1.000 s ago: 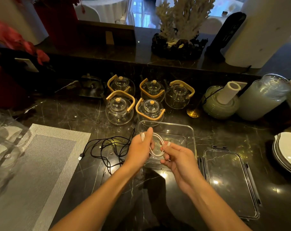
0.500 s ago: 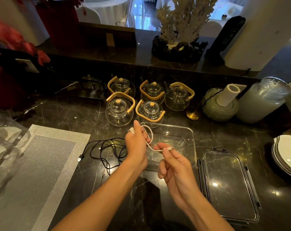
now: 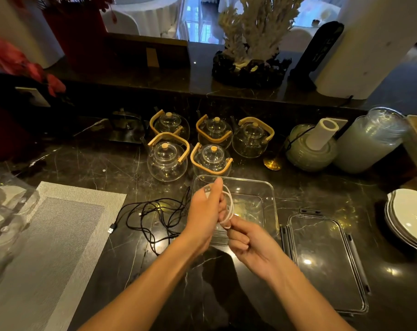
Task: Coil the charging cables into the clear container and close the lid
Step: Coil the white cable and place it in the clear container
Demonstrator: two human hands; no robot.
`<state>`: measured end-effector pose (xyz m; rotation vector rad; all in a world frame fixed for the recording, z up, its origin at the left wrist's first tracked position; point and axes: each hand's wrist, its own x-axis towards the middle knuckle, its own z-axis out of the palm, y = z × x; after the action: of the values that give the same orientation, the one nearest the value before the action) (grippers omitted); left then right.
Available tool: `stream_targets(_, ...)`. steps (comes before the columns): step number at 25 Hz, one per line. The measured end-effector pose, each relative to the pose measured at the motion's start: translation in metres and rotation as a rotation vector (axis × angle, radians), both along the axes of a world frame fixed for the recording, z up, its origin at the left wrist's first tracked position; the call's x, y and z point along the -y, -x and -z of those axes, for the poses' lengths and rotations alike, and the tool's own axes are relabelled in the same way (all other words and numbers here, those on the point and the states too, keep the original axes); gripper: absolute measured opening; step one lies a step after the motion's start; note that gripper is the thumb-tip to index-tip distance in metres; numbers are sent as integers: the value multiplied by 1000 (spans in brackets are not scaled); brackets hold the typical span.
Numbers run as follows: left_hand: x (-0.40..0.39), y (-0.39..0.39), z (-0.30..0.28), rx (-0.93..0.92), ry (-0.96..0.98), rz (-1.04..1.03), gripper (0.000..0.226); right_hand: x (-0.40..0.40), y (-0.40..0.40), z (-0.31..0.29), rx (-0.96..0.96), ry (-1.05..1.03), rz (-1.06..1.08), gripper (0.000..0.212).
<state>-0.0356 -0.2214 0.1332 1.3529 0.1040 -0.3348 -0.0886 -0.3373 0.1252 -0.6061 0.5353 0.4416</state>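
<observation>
My left hand (image 3: 206, 211) grips a small coil of white charging cable (image 3: 229, 206), with one white plug showing by the thumb. My right hand (image 3: 246, 237) pinches the lower end of that coil just below the left hand. Both hands hover over the near left part of the clear container (image 3: 269, 199), which stands open on the dark marble counter. Its clear lid (image 3: 324, 261) lies flat to the right of it. A tangled black cable (image 3: 152, 218) with a USB plug lies on the counter to the left of the container.
Several glass teapots (image 3: 166, 158) with wooden handles stand just behind the container. A grey woven placemat (image 3: 47, 235) lies at the left, glassware at the far left edge. Stacked white plates (image 3: 410, 220) sit at the right, a green jar (image 3: 310, 149) and a milky glass jar behind them.
The white cable's loose end has been drawn in: my right hand moved up to the left hand, and the loop is now a tighter coil.
</observation>
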Motion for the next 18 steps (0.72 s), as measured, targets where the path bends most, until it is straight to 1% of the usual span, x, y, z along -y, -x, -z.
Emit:
stream_targets(3, -2, 1, 9, 156, -326, -169, 43, -2, 1, 3, 113, 126, -98, 23)
stream_targets(4, -3, 2, 13, 202, -420, -198, 43, -3, 2, 3, 146, 183, -107, 21)
stream_targets(6, -4, 2, 19, 252, -529, -207, 44, -5, 3, 4, 236, 270, -100, 14)
stream_targets(8, -7, 0, 22, 262, -579, -172, 42, -5, 2, 5, 327, 427, -150, 16)
stream_targets(10, -8, -1, 24, 265, -626, -102, 40, -6, 1, 8, 381, 700, -196, 15)
stream_targets(11, -8, -2, 25, 260, -647, -69, 39, -7, 0, 11, 396, 816, -180, 14)
stream_targets(12, -8, -1, 26, 248, -665, -44, 38, -8, -1, 13, 398, 890, -142, 11)
stream_targets(15, -7, -1, 31, 217, -736, 10, 41, -13, -1, 20, 405, 993, -34, 6)
stream_targets(18, -6, -1, 33, 201, -729, 52, 42, -18, -4, 27, 412, 1202, 39, 16)
